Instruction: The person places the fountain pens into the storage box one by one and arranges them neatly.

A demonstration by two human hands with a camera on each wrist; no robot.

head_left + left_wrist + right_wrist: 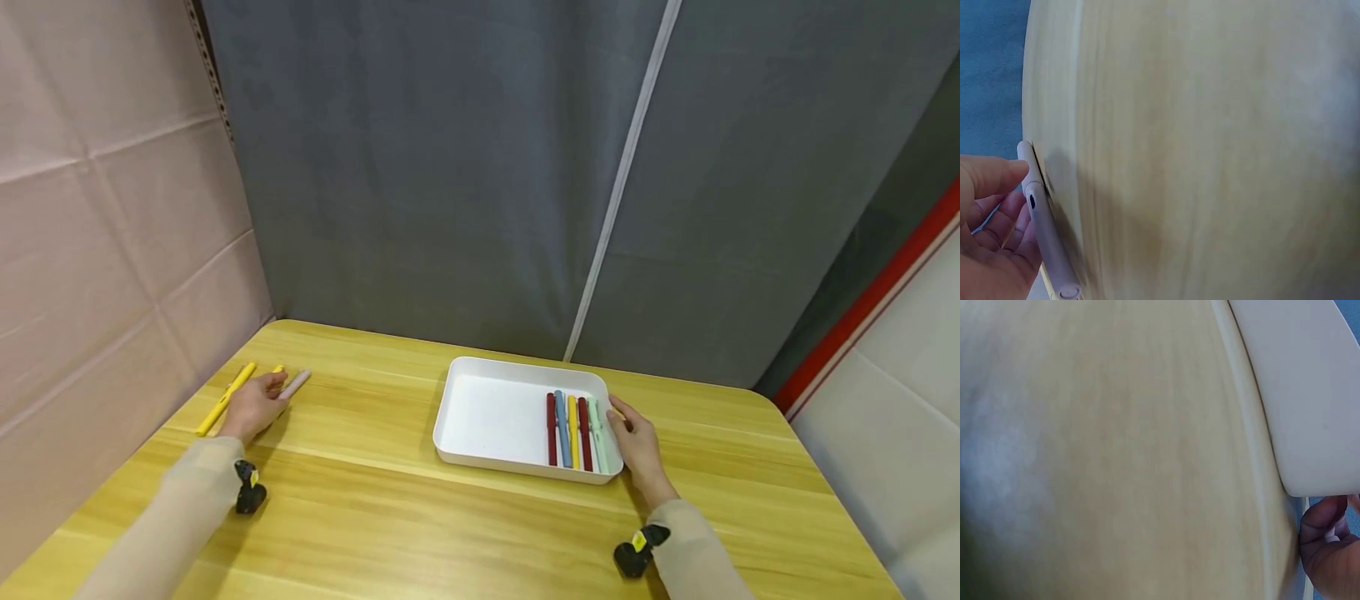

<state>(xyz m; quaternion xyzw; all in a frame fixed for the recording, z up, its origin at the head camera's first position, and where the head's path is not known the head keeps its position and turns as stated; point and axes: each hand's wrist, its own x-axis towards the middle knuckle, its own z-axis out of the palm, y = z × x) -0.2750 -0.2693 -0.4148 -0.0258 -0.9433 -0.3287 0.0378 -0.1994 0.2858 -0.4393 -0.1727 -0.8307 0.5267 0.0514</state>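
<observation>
At the table's left side, my left hand pinches a pale pinkish-grey pen between thumb and fingers. A yellow pen lies just left of this hand, and the tip of another yellow pen shows beyond the fingers. My right hand holds the right end of a white tray, its fingers curled at the wall; part of them is hidden behind the tray in the right wrist view. Inside the tray's right part, dark red pens, a blue pen, a yellow pen and light green pens lie side by side.
The wooden table has rounded back corners. A dark grey curtain hangs along its back edge. Pale pink sheeting borders the left side, and a white panel with a red strip stands at the right.
</observation>
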